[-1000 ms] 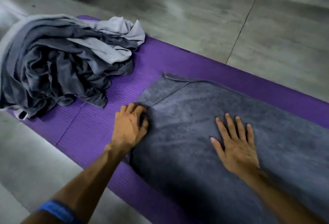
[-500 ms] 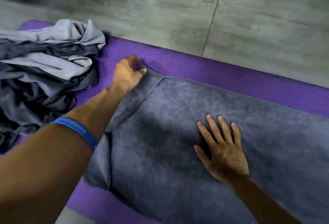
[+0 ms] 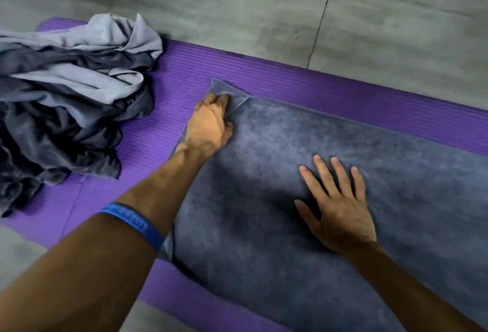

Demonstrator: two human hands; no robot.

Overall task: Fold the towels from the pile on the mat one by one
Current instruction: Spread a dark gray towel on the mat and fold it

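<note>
A dark grey towel (image 3: 330,199) lies spread flat on the purple mat (image 3: 290,80). My left hand (image 3: 211,123) sits at the towel's far left corner, fingers curled and pinching the cloth there. My right hand (image 3: 338,205) presses flat on the towel's middle with fingers spread. A rumpled pile of grey towels (image 3: 66,99), light and dark, is heaped on the mat's left end, apart from both hands.
Grey concrete floor (image 3: 369,14) surrounds the mat, with a thin seam running across it at the back. A blue wristband (image 3: 134,223) is on my left forearm. Bare mat shows between the pile and the spread towel.
My left hand moved from the towel's left edge up to its far left corner and holds it there. The right hand stayed pressed on the towel.
</note>
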